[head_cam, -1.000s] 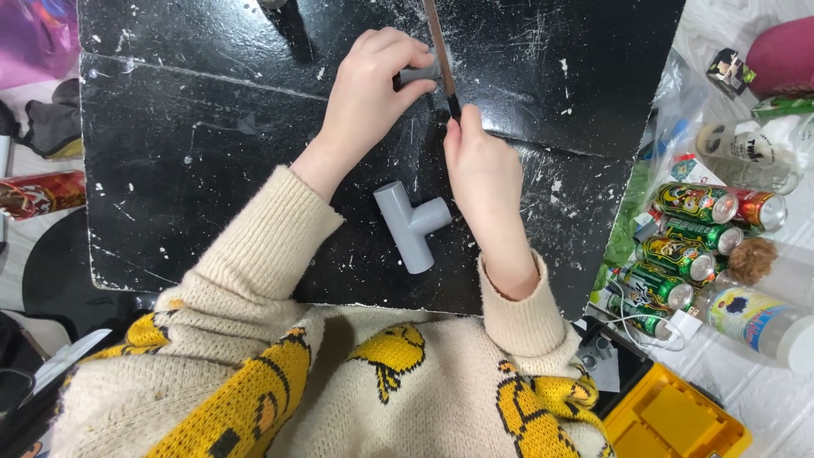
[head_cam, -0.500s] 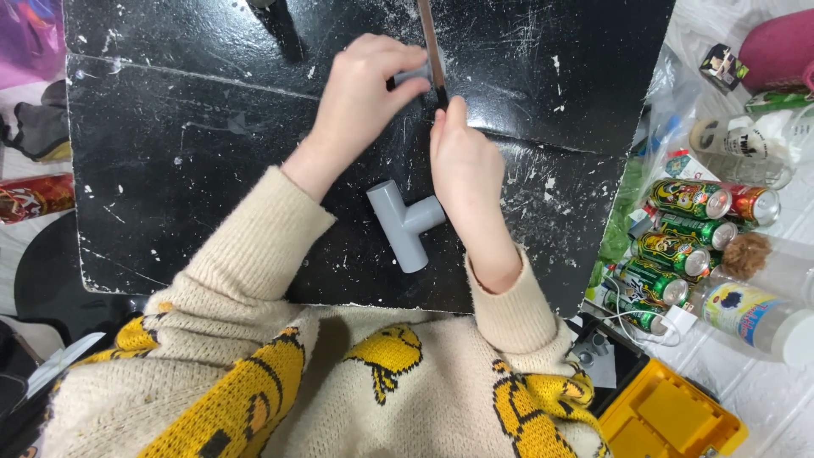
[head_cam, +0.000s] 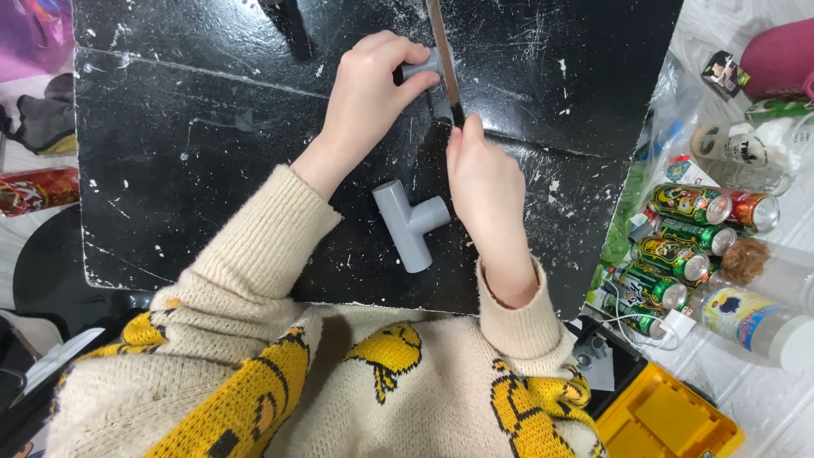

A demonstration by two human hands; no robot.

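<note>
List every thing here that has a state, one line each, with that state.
Left hand: closed around the gray pipe piece.
Gray pipe piece: held down on the black board.
Right hand: gripping the saw.
Saw: blade across the pipe piece.
Gray tee fitting: lying loose, untouched.
Drink cans: lying on their sides.
Yellow case: lid state unclear.

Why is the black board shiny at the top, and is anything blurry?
Head view: light glares off the board near its top edge; the left hand, right hand and grey tee look sharp; the cans at the right edge stay clear too.
</note>
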